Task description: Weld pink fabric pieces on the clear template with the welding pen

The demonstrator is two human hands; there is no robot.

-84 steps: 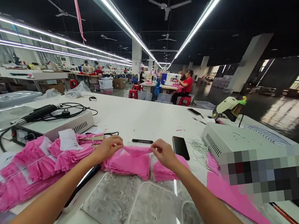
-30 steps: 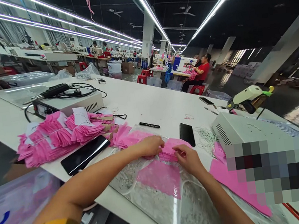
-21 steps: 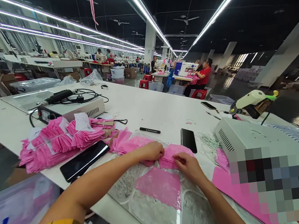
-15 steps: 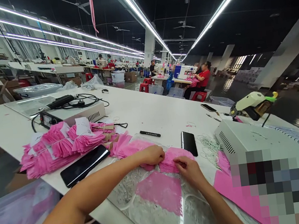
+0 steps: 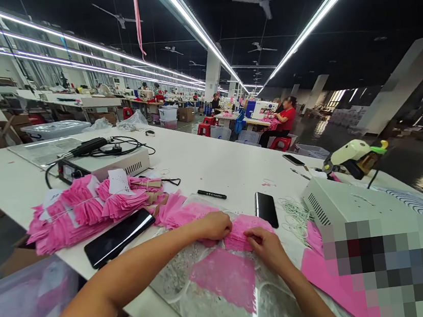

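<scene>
A small stack of pink fabric pieces (image 5: 239, 229) lies between my two hands. My left hand (image 5: 217, 224) is closed at its left side, fingers curled down on the cloth. At the right edge my right hand (image 5: 265, 244) pinches the fabric between thumb and fingertips. More pink fabric (image 5: 175, 209) spreads out behind my left wrist. Nearer to me, a flat pink fabric piece (image 5: 224, 278) rests on a clear, scuffed sheet (image 5: 181, 290), a little below both hands.
Bundled pink pieces (image 5: 86, 210) and a large phone (image 5: 119, 237) lie left. A black marker (image 5: 212, 194) and another phone (image 5: 266, 209) are beyond my hands. Pale green thread (image 5: 294, 216) and a grey metal box (image 5: 355, 202) stand right. A worker in red (image 5: 287, 118) sits farther off.
The view has shifted slightly. Both hands stay at the pink stack in nearly the same pose, and the fabric shows no clear change.
</scene>
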